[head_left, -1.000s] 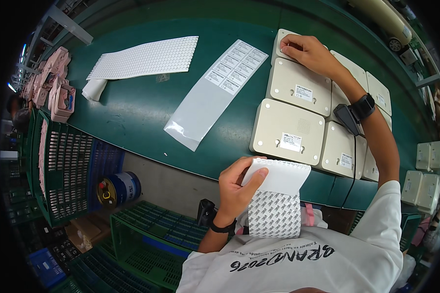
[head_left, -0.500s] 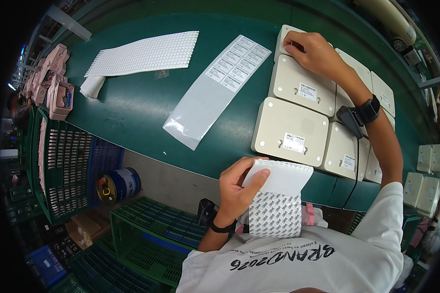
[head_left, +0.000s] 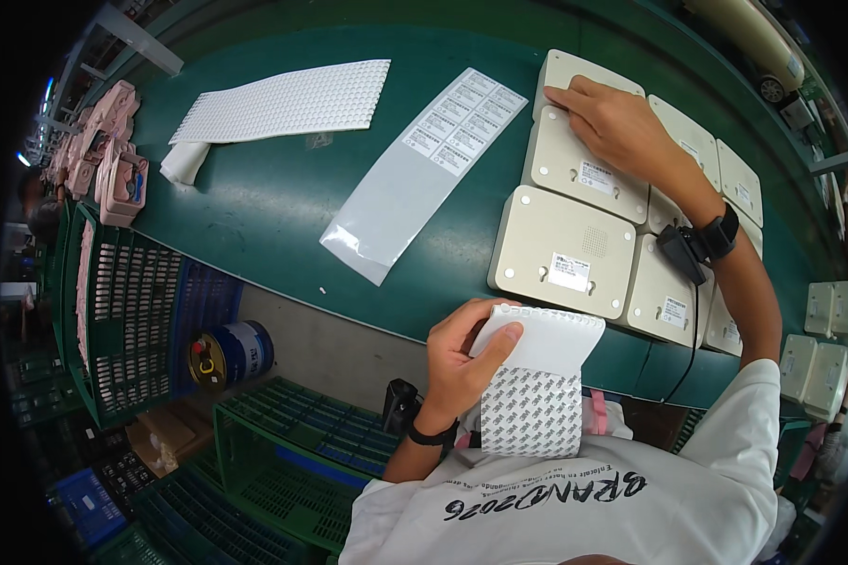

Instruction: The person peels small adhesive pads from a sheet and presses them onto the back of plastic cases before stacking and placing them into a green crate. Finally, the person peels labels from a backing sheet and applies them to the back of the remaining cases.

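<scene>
**Left hand on the pad sheet, right hand out on the far casing**

Closest to you, your left hand [head_left: 457,363] has its grip pinched on a folded sheet of small grey adhesive pads [head_left: 535,391]: thumb laid across the white backing at the fold, fingers curled behind. The sheet hangs from your hand toward 6 o'clock, so its long axis runs near-to-far. The dotted face below is matte and evenly patterned; the turned-over top is plain white.

Just beyond the worktop's [head_left: 283,207] near edge, at 12 o'clock from that hand, lies a cream plastic casing [head_left: 561,250], a rounded square with small holes, a speaker grille and a white label. More of the same sit touching it in rows toward 1 o'clock.

Your right hand [head_left: 617,127] rests palm down further out, fingers flat and pressed on the seam between the two farthest casings [head_left: 575,118], holding nothing.

At 10 o'clock, a long glossy label strip [head_left: 424,174] lies diagonally on the green surface, and past it a white sheet of round pads [head_left: 287,99] lies flat.
</scene>
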`<state>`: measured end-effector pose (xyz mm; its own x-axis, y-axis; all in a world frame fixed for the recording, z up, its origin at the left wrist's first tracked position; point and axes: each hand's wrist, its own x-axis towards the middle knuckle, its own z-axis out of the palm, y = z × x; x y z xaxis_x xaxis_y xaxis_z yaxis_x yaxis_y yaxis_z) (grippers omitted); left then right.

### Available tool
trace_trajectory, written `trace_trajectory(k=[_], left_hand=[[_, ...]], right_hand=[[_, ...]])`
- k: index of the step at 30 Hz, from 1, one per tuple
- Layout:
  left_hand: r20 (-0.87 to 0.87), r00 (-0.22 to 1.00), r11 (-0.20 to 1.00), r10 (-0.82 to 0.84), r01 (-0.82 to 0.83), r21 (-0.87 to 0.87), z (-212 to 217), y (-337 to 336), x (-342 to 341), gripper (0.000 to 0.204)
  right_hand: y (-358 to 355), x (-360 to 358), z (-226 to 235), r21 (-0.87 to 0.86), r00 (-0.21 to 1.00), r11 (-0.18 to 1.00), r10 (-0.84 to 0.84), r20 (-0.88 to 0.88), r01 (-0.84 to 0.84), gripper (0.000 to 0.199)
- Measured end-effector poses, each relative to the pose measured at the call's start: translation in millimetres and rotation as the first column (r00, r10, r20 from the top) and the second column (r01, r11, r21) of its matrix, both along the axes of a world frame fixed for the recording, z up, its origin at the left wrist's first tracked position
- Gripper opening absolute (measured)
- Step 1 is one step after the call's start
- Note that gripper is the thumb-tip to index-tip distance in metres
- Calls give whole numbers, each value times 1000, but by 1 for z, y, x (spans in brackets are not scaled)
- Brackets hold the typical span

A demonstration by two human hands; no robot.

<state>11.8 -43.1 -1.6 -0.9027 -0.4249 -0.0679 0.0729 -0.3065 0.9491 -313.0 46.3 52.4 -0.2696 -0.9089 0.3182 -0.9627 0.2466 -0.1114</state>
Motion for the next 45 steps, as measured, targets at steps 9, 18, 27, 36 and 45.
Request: trace_trajectory(k=[9, 18, 27, 36, 45], left_hand=[[-13, 996, 986, 89, -90, -142, 7, 0, 11, 17], [-101, 995, 979, 12, -32, -203, 13, 3, 8, 18], [-20, 996, 995, 88, -89, -54, 17, 6, 8, 18], [26, 991, 991, 130, -130, 21, 9, 11, 2, 16], [41, 995, 996, 92, -93, 10, 1, 6, 0, 17]], right_hand=[[23, 140, 58, -72, 772, 951, 287, 567, -300, 19], [39, 174, 44, -155, 832, 942, 335, 442, -297, 21], [43, 176, 32, -177, 805, 965, 261, 533, -195, 25], [55, 191, 18, -147, 953, 950, 290, 82, -277, 30], [49, 12, 36, -184, 744, 847, -309, 593, 499, 15]])
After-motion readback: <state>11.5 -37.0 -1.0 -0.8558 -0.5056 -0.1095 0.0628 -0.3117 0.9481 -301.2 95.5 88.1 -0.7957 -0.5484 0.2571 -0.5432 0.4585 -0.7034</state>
